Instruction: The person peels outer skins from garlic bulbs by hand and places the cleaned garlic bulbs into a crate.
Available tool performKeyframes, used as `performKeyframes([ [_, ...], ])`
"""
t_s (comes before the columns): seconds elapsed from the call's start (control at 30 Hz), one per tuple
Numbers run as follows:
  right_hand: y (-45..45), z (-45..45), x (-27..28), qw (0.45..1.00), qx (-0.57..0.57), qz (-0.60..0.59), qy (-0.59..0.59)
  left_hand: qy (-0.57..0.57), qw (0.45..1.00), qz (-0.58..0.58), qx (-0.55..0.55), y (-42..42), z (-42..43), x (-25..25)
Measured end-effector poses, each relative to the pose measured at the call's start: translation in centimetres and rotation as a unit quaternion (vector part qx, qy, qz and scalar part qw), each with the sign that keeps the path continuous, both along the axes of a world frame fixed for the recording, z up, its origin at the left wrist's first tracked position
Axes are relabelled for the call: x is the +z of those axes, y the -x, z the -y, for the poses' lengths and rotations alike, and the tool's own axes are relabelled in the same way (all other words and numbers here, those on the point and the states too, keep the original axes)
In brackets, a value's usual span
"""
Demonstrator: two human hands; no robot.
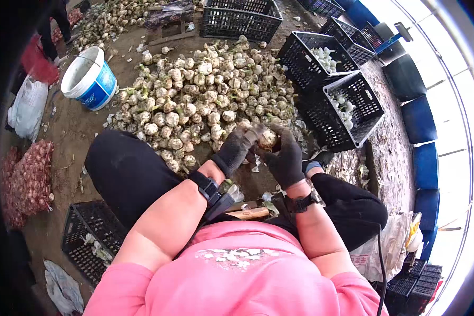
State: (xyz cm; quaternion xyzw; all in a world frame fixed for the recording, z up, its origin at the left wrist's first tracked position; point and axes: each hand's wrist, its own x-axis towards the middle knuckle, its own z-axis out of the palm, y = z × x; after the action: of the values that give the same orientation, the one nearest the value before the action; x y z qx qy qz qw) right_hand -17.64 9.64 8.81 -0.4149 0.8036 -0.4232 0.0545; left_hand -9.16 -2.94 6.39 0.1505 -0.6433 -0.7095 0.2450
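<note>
A garlic bulb (267,139) with dirt on its skin is held up between both hands, over the near edge of a large garlic pile (195,95). My right hand (283,160), in a dark glove, grips the bulb from the right with thumb and fingers. My left hand (236,150), gloved the same way, has its curled fingers against the bulb's left side; its fingertips are partly hidden. Loose skins and scraps lie on the ground below the hands, near a wooden piece (249,213) between my legs.
Black crates (366,118) with whiter bulbs stand right of the pile; another crate (242,21) is behind it. A white-blue bucket (92,79) stands at left, above red net sacks (29,181) of garlic. A black crate (92,231) sits beside my left leg. Another person's legs show at upper left.
</note>
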Motion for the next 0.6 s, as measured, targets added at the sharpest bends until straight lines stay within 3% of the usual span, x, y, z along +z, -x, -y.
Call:
performKeyframes([
  [0.03, 0.3, 0.0, 0.0, 1.000, 0.004, 0.004, 0.000, -0.003, 0.999, 0.009, -0.037, 0.5, 0.5, -1.8],
  [0.1, 0.9, -0.2, -0.2, 0.992, 0.045, -0.113, -0.034, -0.006, 0.997, 0.025, -0.074, 0.7, 1.0, -2.6],
  [0.17, 1.0, -0.5, -0.5, 0.996, 0.026, -0.078, -0.043, -0.079, 0.990, 0.070, -0.089, 0.5, 0.7, -2.3],
  [0.2, 1.4, -0.8, -0.7, 0.999, 0.033, -0.021, -0.030, -0.121, 0.987, 0.034, -0.104, 0.1, 0.4, -1.2],
  [0.27, 1.8, -1.2, -1.0, 0.998, 0.044, 0.033, -0.011, -0.135, 0.984, 0.056, -0.100, 0.2, 0.2, -1.5],
  [0.3, 1.7, -1.3, -1.0, 0.998, 0.040, 0.035, -0.013, -0.063, 0.995, 0.013, -0.081, 0.2, -0.1, -1.7],
  [0.37, 1.0, -1.6, -0.5, 0.992, 0.070, -0.104, 0.018, 0.084, 0.994, -0.066, -0.021, 0.4, -0.5, -2.2],
  [0.43, 0.2, -2.1, -0.2, 0.994, 0.069, -0.076, -0.027, 0.266, 0.963, -0.045, 0.009, 0.3, 0.0, -3.2],
  [0.47, 0.0, -2.3, -0.3, 0.997, 0.066, -0.048, -0.008, 0.002, 0.997, 0.044, -0.071, 0.2, 0.0, -1.5],
  [0.6, -0.3, -2.7, -0.8, 0.999, 0.020, 0.028, 0.033, -0.107, 0.980, 0.054, -0.161, -1.9, -0.1, 2.3],
])
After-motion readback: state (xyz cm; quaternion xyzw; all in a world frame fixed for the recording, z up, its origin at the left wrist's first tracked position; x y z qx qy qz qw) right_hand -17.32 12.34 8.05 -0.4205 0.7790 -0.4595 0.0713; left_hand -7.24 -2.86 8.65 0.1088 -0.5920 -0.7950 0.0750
